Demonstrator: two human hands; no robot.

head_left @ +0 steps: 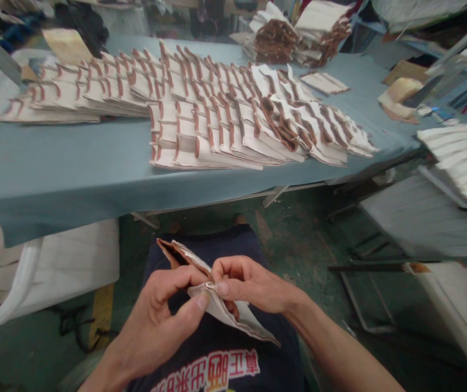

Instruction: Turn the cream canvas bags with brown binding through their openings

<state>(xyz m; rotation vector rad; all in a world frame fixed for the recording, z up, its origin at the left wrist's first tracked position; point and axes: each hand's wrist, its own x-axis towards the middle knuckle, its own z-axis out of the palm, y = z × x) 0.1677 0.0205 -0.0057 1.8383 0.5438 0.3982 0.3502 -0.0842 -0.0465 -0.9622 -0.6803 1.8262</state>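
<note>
Over my lap, on a dark blue apron [241, 247] with printed lettering, I hold a folded off-white piece with a brown inner side [253, 324]. My left hand [171, 307] pinches its edge between thumb and fingers from the left. Just beside it, my right hand [245, 286] grips the same edge, its thumb pressed on top and some fingers tucked behind. The piece's two layers stand apart at the far left end, where brown shows inside. What lies between my fingertips is too small to make out.
A table with a blue-grey cover [70, 158] stands ahead, bearing overlapping rows of similar folded pieces [217, 125]. Bundled stacks [276, 41] sit at its back. To the left is a white bin [82, 261]; to the right, a stool-like metal frame [364, 305] and more white pieces [458, 158].
</note>
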